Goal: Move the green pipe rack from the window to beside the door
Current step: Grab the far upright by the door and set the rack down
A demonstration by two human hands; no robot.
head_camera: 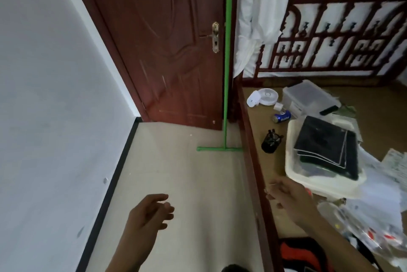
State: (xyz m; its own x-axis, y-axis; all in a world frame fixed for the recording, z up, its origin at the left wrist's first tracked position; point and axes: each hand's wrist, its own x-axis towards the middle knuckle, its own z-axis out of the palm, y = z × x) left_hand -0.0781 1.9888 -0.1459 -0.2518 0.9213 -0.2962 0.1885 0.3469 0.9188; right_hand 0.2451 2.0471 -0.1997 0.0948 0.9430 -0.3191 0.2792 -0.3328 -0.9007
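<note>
The green pipe rack (227, 69) stands upright on the pale floor, right beside the latch edge of the dark red door (163, 46). Its short foot bar lies flat on the tiles. The top of the rack runs out of the frame. My left hand (147, 214) hovers low over the floor, fingers loosely curled and apart, holding nothing. My right hand (290, 196) hangs over the wooden bed edge, fingers apart and empty. Both hands are well short of the rack and touch nothing.
A white wall (50, 95) with a black skirting runs along the left. On the right a wooden bed frame (253, 161) carries a white tub with black items (319, 161), a small white fan (264, 97), a blue can (282, 116), a clear box and papers.
</note>
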